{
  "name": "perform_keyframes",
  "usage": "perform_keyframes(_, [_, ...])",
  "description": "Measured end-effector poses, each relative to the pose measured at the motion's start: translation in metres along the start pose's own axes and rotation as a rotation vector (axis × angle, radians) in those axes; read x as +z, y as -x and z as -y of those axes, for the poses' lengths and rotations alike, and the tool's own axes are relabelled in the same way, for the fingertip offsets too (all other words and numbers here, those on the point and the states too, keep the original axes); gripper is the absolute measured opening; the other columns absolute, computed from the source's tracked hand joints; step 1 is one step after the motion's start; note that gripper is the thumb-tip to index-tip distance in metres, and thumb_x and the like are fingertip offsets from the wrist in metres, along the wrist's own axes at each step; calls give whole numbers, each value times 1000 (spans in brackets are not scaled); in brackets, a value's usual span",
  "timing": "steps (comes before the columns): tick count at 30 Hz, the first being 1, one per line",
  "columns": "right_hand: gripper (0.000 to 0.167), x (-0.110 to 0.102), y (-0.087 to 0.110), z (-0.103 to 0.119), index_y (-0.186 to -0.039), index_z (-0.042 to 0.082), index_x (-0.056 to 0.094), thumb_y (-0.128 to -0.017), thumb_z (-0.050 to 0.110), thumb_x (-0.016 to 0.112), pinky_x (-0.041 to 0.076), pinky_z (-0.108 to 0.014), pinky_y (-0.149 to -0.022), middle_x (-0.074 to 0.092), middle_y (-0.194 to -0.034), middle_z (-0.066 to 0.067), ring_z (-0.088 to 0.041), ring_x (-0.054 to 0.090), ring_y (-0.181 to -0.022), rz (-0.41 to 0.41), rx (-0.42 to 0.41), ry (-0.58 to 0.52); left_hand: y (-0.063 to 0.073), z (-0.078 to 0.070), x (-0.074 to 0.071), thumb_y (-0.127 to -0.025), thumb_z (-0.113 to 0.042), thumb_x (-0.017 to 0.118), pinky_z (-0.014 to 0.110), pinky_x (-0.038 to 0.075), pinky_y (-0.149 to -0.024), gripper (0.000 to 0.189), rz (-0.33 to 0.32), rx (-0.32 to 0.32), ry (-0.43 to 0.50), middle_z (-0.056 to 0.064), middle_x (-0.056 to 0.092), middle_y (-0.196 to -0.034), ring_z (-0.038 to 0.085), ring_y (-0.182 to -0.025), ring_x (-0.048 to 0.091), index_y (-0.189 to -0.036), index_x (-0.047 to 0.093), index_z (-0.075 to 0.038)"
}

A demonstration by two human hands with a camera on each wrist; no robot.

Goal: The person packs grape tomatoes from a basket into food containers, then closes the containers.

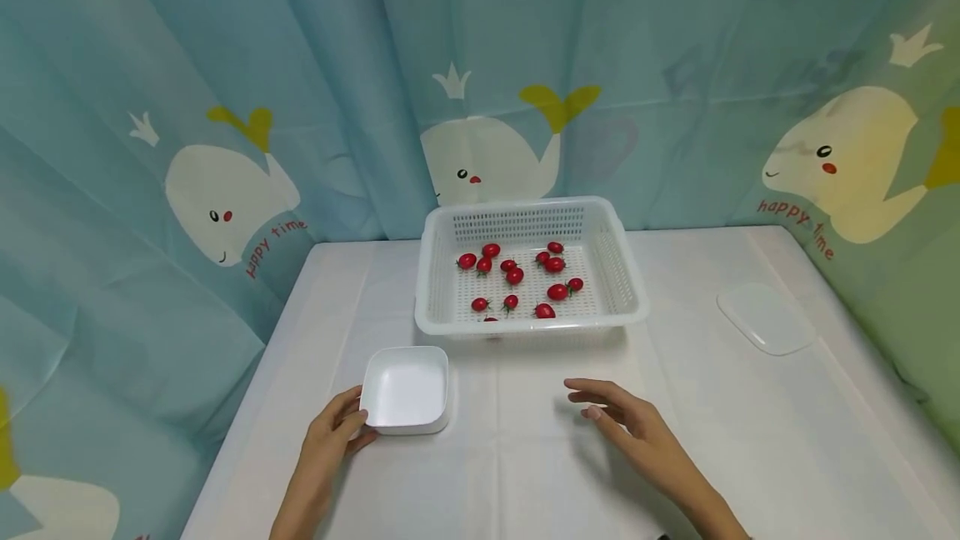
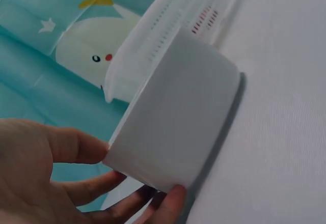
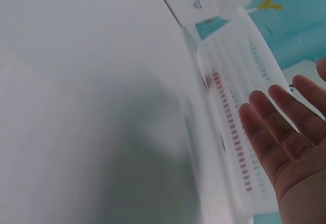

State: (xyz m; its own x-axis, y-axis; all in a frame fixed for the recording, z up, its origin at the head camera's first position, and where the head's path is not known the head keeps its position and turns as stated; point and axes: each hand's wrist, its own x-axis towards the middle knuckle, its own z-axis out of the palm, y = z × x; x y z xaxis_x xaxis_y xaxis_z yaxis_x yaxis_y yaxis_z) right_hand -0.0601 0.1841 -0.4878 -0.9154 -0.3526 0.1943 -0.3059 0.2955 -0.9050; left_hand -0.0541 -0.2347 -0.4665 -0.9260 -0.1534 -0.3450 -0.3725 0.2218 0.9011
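Note:
A square white container (image 1: 408, 390), with its open top facing up, stands on the left part of the table. My left hand (image 1: 330, 433) holds it by its near left corner; in the left wrist view the thumb is at the rim and the fingers (image 2: 170, 206) lie against the lower side. My right hand (image 1: 637, 437) hovers over the cloth to the right, holding nothing, its fingers relaxed and apart. Beyond both hands sits a white perforated basket (image 1: 633, 307) with several small red tomatoes (image 1: 514, 276) with green stems spread over its bottom.
A translucent lid (image 1: 765, 319) with rounded corners lies flat at the right side of the table. White cloth (image 1: 495, 482) covers the table. A blue-green curtain (image 1: 337, 107) with whale prints hangs right behind the basket and along both sides.

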Motion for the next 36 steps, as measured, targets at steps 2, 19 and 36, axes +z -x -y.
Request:
perform_keyframes(2, [38, 5, -4, 1, -144, 24, 60, -108, 13, 56, 56, -25, -98, 69, -139, -8, -17, 70, -120, 9, 21, 4, 2, -1, 3, -106, -13, 53, 30, 61, -94, 50, 7, 3, 2, 27, 48, -153, 30, -127, 63, -154, 44, -1])
perform_keyframes(19, [39, 29, -26, -4, -145, 12, 57, -106, 13, 59, 57, -25, -98, 62, -145, -19, -33, 66, -125, 153, 129, -208, 7, -7, 37, -97, -10, 64, 35, 61, -94, 51, 137, 10, 28, 21, 56, -142, 23, -111, 65, -146, 51, -3])
perform_keyframes(36, [43, 36, -28, -13, -148, 4, 50, -106, 13, 59, 61, -31, -94, 54, -148, -25, -9, 67, -119, 68, 159, -334, 6, -12, 79, -96, -19, 75, 28, 61, -92, 65, 345, 70, 79, 24, 49, -147, 21, -113, 65, -150, 44, -1])
